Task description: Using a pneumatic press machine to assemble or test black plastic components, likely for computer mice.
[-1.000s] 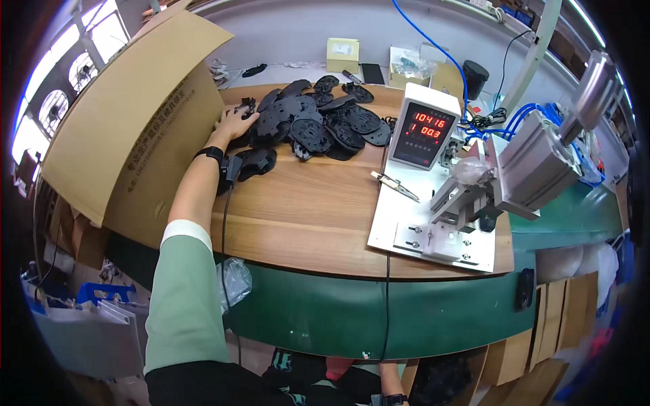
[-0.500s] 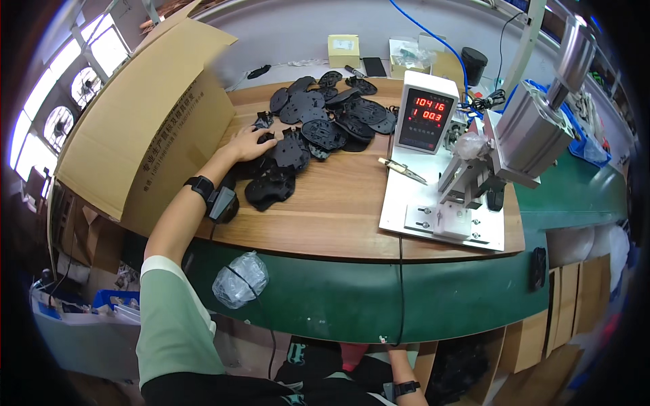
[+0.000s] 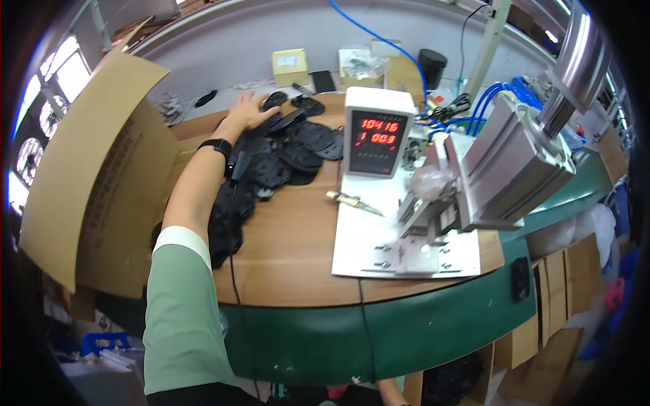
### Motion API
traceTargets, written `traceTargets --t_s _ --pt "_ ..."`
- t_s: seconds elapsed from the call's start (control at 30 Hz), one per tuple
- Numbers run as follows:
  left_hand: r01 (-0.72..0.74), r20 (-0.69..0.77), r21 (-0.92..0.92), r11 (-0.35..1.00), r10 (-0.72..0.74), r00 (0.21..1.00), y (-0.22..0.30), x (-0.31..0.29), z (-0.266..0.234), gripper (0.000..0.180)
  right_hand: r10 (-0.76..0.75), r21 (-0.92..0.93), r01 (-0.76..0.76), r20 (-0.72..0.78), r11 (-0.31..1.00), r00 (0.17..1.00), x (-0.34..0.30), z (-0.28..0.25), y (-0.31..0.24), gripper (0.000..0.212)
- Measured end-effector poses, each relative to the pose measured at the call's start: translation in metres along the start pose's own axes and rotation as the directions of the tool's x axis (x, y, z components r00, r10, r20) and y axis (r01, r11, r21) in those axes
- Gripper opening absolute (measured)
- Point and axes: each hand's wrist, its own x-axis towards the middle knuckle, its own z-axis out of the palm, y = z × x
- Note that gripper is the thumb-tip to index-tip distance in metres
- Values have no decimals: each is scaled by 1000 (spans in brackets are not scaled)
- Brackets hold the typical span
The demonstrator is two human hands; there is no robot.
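My left hand [image 3: 246,112] reaches over the far end of a heap of black molded plastic parts [image 3: 271,169]. Its fingers are spread, and nothing shows gripped in them. The parts are flat, rounded and overlapping, and some lie partly hidden under my left forearm. A black strap with a small device and cable circles the left wrist. At the lower edge, only a bit of my right arm [image 3: 391,392] shows below the green table edge; the hand itself is hidden.
A bench press [image 3: 501,169] with a metal cylinder stands right on a white plate, beside a control box [image 3: 378,132] with a red display. Tweezers [image 3: 355,202] lie on the plate. A large open carton [image 3: 101,176] stands left. Small boxes [image 3: 290,68] line the back.
My left hand has moved from the left side of the heap to its far end, its fingers spreading. The whole view has shifted, bringing the press closer.
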Motion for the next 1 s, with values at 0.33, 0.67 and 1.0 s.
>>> traceTargets --t_s 0.33,0.67,1.0 --pt "90 121 -7 996 -88 989 -3 18 41 92 37 7 -37 9 999 999 3 -3 0 56" --pt "-333 -24 -75 940 332 943 -41 -67 13 77 -16 32 17 -24 999 1000 8 -2 3 56" --pt "-386 -104 -65 920 379 920 112 -8 -14 81 10 22 -10 -13 1000 1000 -3 -6 6 57"
